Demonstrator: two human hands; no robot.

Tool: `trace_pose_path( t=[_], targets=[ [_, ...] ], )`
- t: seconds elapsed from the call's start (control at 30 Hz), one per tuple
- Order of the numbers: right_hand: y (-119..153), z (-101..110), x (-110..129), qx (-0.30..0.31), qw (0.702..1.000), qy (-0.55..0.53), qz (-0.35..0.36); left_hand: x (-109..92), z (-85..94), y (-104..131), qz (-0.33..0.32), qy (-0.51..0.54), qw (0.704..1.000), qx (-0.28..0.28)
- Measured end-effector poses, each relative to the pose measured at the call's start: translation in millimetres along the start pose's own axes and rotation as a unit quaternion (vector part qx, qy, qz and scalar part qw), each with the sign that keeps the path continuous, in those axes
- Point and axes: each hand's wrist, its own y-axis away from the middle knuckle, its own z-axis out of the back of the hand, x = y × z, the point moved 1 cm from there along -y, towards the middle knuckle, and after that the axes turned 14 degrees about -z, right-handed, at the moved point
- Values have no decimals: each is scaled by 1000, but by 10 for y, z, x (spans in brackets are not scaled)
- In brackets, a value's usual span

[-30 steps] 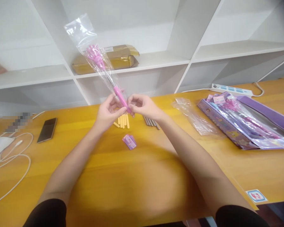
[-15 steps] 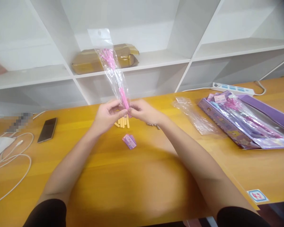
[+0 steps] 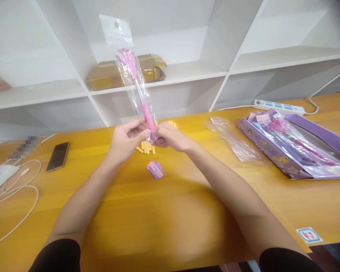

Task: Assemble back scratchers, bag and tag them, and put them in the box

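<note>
A pink back scratcher (image 3: 147,115) with a hand-shaped head and a metal shaft sits inside a clear plastic bag (image 3: 117,32). It is held up at a tilt, hand end at the top. My left hand (image 3: 127,139) grips the bagged handle from the left, thumb in front. At the lower end, my right hand (image 3: 170,136) is closed on the bag and handle, its fingers curled. Below the hands, several yellow sticks (image 3: 147,148) lie on the table, partly hidden. Nearer me is a small stack of purple cards (image 3: 155,170).
On the right, a purple display box (image 3: 272,151) holds several bagged pink and purple scratchers, with clear bags (image 3: 234,139) beside it. A phone (image 3: 57,156) and white cables (image 3: 35,189) lie left. Behind are a power strip (image 3: 280,106), white shelves (image 3: 187,73) and a taped carton (image 3: 102,75).
The bagged back scratcher has shifted slightly up and toward the left at its top. My right hand's fingers have curled in more tightly at the lower end.
</note>
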Motion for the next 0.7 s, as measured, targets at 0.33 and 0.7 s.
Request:
trace_pose_path(
  t=[0.33, 0.7],
  targets=[
    [2, 107, -79, 40, 999, 9, 2, -5, -4, -4, 27, 37, 999, -2],
    [84, 44, 8, 12, 999, 31, -17, 62, 35, 9, 52, 64, 996, 27]
  ],
)
